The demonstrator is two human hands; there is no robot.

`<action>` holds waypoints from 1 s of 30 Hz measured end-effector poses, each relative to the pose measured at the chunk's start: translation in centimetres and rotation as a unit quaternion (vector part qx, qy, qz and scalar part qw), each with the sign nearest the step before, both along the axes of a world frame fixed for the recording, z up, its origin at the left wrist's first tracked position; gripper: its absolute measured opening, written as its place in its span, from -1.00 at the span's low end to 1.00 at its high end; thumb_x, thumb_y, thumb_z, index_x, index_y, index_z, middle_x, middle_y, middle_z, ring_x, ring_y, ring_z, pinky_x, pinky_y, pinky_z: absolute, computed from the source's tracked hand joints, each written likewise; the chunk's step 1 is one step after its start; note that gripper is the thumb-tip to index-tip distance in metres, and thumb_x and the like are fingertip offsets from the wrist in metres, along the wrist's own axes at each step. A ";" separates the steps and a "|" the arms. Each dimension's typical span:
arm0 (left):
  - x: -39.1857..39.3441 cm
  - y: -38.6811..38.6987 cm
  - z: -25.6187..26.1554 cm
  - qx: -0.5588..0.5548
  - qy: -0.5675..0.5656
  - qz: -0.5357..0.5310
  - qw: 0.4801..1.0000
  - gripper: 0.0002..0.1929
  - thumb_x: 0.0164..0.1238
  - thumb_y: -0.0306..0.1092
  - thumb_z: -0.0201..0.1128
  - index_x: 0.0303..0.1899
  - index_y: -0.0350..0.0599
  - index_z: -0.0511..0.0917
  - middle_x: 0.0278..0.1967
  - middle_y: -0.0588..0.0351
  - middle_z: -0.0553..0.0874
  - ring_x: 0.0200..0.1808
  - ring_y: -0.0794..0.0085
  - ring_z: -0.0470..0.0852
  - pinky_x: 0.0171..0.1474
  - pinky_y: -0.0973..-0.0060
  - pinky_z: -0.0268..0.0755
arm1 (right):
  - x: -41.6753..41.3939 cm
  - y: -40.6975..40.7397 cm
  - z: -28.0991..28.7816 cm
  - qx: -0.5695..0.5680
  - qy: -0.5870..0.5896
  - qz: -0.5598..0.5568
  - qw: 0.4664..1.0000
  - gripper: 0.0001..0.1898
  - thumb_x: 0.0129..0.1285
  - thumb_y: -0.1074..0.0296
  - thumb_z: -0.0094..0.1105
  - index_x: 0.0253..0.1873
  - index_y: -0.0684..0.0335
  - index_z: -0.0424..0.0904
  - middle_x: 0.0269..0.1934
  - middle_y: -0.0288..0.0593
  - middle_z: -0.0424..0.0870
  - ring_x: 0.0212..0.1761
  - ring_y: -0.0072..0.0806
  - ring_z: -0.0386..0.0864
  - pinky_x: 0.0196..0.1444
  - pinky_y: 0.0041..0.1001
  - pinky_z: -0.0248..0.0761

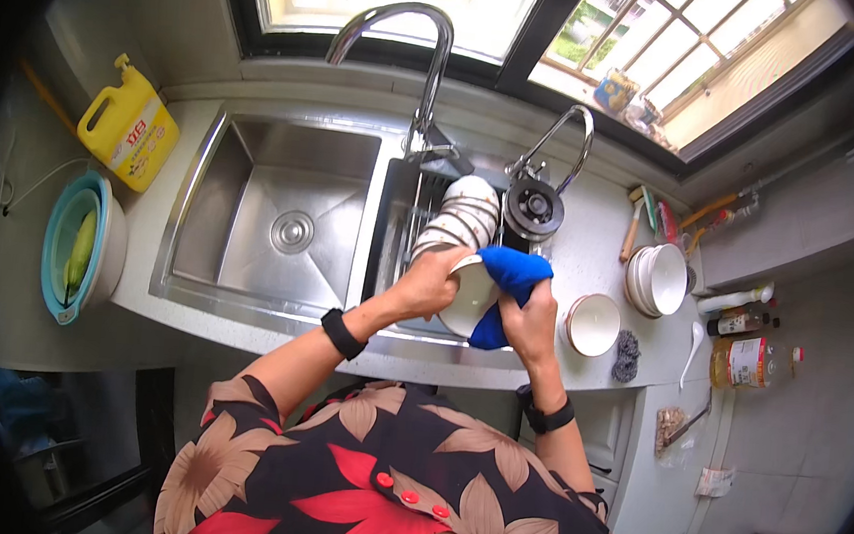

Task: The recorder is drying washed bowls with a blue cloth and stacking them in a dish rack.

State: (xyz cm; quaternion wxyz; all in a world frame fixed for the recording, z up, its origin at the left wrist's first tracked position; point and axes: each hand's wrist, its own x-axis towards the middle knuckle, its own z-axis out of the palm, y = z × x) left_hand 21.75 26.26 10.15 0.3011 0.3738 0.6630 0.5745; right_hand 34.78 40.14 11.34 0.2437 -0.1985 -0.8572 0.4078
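My left hand (pixel 429 283) grips the left rim of a white bowl (pixel 466 296) held over the right-hand sink. In my right hand (pixel 529 322) is a blue cloth (pixel 515 272), folded over the bowl's right rim and hanging down along its side. Just beyond the bowl, a row of white bowls (pixel 461 213) leans together on a metal rack in the sink. Part of that row is hidden behind my left hand. To the right of my right hand, a short stack of white bowls (pixel 594 324) stands on the counter.
Left lies a steel sink basin (pixel 298 181) under a tall faucet (pixel 436 72). A yellow detergent jug (pixel 131 127) and blue basin (pixel 75 247) stand farther left. On the right are stacked bowls (pixel 659 279), a steel scourer (pixel 626 356), a white spoon (pixel 692 352) and an oil bottle (pixel 747 363).
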 end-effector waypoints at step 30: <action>2.4 0.7 -2.0 0.098 0.048 0.159 0.981 -0.56 0.28 -0.50 0.13 0.21 -0.25 0.37 -0.06 -0.07 0.64 -0.03 0.26 0.63 0.06 0.43 0.45 | -1.7 -1.0 -1.5 -0.158 0.106 -0.098 0.977 -0.73 0.19 0.49 0.18 0.00 0.37 0.54 -0.21 -0.04 0.68 -0.21 -0.37 0.63 -0.09 -0.45 0.47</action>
